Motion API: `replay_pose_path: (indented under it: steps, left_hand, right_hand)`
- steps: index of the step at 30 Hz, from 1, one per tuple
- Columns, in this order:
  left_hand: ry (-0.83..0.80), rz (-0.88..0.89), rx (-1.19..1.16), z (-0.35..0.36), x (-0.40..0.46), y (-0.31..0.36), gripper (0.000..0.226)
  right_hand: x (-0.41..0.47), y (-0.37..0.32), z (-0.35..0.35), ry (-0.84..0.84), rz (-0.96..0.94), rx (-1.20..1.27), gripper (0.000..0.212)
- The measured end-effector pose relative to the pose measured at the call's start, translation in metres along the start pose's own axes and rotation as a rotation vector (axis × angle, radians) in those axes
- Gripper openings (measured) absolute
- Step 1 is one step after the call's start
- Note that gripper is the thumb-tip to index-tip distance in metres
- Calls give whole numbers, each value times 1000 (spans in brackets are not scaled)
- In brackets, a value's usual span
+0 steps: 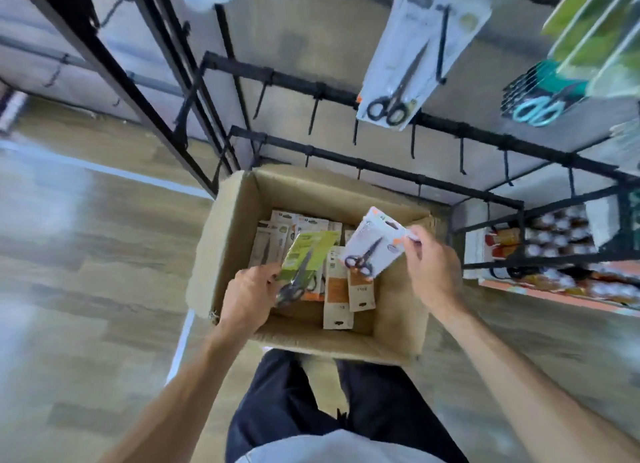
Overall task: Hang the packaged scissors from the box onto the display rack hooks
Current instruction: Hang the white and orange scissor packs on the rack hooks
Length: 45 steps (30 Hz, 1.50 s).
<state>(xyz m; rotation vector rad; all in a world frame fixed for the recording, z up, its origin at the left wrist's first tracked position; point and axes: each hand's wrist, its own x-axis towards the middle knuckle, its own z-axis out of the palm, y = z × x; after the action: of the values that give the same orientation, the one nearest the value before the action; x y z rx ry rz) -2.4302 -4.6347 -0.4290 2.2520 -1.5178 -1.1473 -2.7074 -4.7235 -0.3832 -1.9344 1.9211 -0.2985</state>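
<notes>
Two packs lifted over the box (225,227).
My left hand (249,291) grips the green pack (304,254); my right hand (429,265) seemingly only pinches the white pack (375,242), which could slip.

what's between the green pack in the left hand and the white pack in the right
In the head view, only loose scissor packs lying in the open cardboard box show between the green-carded scissors pack and the white-carded scissors pack, chiefly tan-backed cards.

We count one cardboard box (228,240), two hands, left hand (249,294) and right hand (433,272), each holding one scissors pack, green pack (306,251) and white pack (375,244), one white pack hanging (422,46), loose packs in the box too jumbled to number
</notes>
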Motion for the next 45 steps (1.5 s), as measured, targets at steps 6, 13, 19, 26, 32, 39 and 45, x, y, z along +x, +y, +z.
replay_pose_path:
  steps: [6, 13, 19, 26, 32, 39, 45]
  left_hand:
    - [54, 195, -105, -66, -45, 35, 25]
    - [41, 496, -49, -129, -51, 89, 11]
    - [115, 671, -30, -159, -82, 138, 10]
    - [169, 760, -117, -171, -128, 201, 49]
    - [225, 823, -128, -157, -141, 218, 58]
    - [283, 738, -99, -138, -150, 204, 29]
    - [320, 653, -42, -136, -158, 170, 21]
  right_hand:
    - [-26, -60, -93, 157, 34, 343, 19]
    - [-59, -74, -154, 255, -12, 418, 35]
    - [-70, -67, -209, 233, -147, 487, 23]
    - [-74, -46, -280, 257, -315, 561, 16]
    - [-79, -21, -286, 202, -362, 569, 14]
    - [-78, -14, -266, 136, -390, 548, 14]
    - [-62, -32, -243, 84, -399, 531, 11]
